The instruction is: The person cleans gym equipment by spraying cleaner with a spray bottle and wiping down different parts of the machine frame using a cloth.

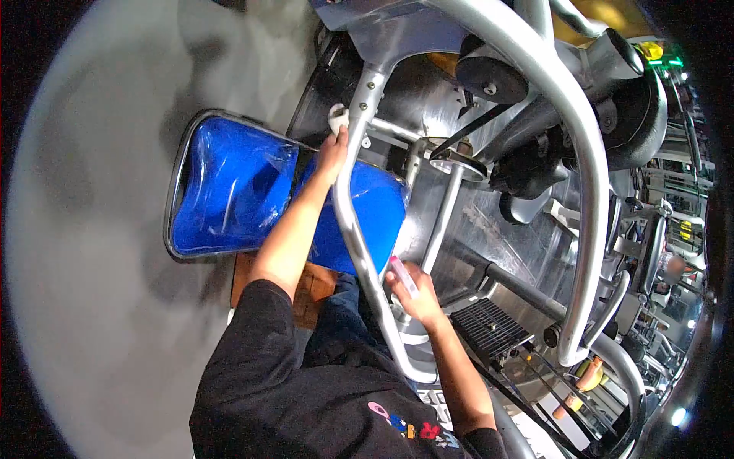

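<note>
My left hand [333, 158] reaches up to the bent silver tube [345, 200] of a gym machine. A crumpled white piece, like a cloth or tissue [337, 118], sits at its fingertips beside the tube. My fingers are closed on it, partly hidden by the tube. Lower down, my right hand [419, 297] is wrapped round a small translucent bottle with a pink end [404, 277]. This hand is to the right of the tube and apart from it. A blue folding chair [237, 183], its seat and back wrapped in clear plastic, stands left of the tube.
A thick curved silver frame [592, 176] arches over the right side. Black round pads [492, 80] and a ribbed black plate [492, 327] belong to the machines. A brown wooden box [310, 294] is below the chair. More gym equipment lines the far right.
</note>
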Demonstrator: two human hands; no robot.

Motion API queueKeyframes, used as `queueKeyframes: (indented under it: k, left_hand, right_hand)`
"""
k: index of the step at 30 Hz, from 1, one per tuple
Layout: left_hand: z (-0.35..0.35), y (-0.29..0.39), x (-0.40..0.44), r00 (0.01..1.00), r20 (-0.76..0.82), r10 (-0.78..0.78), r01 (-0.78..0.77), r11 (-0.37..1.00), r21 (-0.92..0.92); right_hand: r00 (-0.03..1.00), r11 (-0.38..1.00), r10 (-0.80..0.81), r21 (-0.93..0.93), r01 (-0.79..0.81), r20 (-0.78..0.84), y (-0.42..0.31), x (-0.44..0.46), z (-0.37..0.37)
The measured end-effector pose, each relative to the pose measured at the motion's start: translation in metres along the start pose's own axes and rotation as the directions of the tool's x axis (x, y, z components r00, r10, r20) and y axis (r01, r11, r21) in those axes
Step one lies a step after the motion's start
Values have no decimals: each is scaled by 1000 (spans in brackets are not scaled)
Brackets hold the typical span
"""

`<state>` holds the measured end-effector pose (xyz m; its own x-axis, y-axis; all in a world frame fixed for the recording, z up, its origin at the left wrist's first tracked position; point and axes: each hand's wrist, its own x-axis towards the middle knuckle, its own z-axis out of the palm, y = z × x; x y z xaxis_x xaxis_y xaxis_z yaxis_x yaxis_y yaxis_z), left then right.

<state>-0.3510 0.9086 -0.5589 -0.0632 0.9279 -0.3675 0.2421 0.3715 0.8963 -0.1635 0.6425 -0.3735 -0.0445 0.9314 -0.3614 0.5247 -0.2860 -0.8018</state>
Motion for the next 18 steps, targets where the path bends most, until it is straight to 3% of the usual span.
queueKeyframes:
  k: [2, 3, 4, 5, 6, 7, 8, 10, 11, 12, 14, 17, 18]
  left_hand:
    - [-5, -5, -25, 999, 20, -37, 33, 988, 149]
    - [-4, -22, -44, 990, -85, 108, -96, 986, 139]
    - [-13, -20, -78, 995, -96, 38, -20, 984, 176]
    - [-22, -41, -102, 998, 22, -64, 60, 988, 145]
    - [-20, -51, -139, 996, -78, -48, 50, 998, 30]
    - [-19, -98, -167, 989, -53, -137, 142, 983, 117]
    - [-13, -125, -207, 992, -33, -120, 122, 990, 68]
    - [-11, -132, -285, 971, 100, -217, 209, 974, 83]
    - [-13, -88, -311, 939, 68, -337, 329, 938, 109]
    - [-11, -85, -324, 909, 107, -402, 411, 908, -80]
    - [-6, -81, -324, 905, 42, -423, 423, 887, -182]
    - [-3, -73, -293, 870, -128, -477, 367, 798, -478]
    - [-18, -74, -269, 917, -59, -395, 352, 869, -349]
  right_hand:
    - [997, 997, 75, -37, -74, 35, 6, -13, -1]
    - [999, 998, 52, -29, -52, 10, 16, -21, 2]
    - [998, 998, 55, -29, -55, 11, 15, -25, -1]
    - [994, 995, 99, -25, -98, 41, 10, -28, -4]
    - [987, 990, 141, -19, -140, 73, 7, -30, -5]
    - [991, 993, 115, -19, -114, 66, 9, -28, -5]
    - [992, 994, 110, -15, -109, 69, 3, -21, -5]
    - [1000, 1000, 9, -22, -9, 14, -17, -3, -5]
    - [997, 999, -40, 17, 42, -58, -21, 7, -1]
    - [998, 999, -40, 19, 41, -56, -29, 19, -2]
    - [998, 995, 14, -100, -21, -67, -45, 42, -4]
    - [982, 984, -140, -128, 123, -127, -46, 67, 3]
    - [982, 984, -142, -122, 126, -129, -48, 69, 6]
